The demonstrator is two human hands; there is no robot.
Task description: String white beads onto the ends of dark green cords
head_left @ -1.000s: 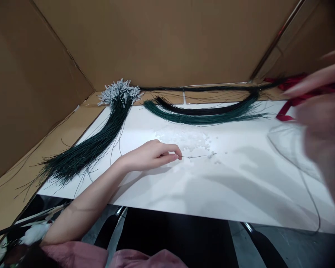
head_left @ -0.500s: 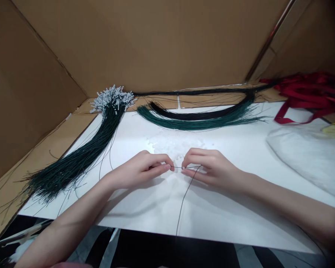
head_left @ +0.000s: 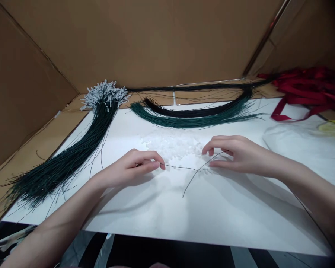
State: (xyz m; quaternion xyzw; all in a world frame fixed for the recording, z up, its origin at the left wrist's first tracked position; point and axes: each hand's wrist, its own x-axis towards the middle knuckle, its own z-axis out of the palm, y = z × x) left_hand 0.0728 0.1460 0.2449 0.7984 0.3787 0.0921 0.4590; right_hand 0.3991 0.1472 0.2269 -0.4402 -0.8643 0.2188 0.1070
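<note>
My left hand (head_left: pixel 134 167) rests on the white sheet (head_left: pixel 184 219), its fingers pinched on a thin dark wire (head_left: pixel 178 168) that carries a small white bead. My right hand (head_left: pixel 234 152) lies just to the right, fingers curled over a second thin wire (head_left: pixel 197 175) that curves down toward me. A scatter of small white beads (head_left: pixel 173 143) lies between and behind both hands.
A bundle of green wires with white beaded tips (head_left: pixel 80 145) lies at the left. Curved green and black wire bundles (head_left: pixel 195 115) lie at the back. Red ribbons (head_left: pixel 307 93) and a clear plastic bag (head_left: pixel 304 141) are at the right. Cardboard walls (head_left: pixel 156 41) enclose the table.
My right hand came in from the right, met the left hand at the wire, then drew away to the right. The loose wire now lies on the sheet.
</note>
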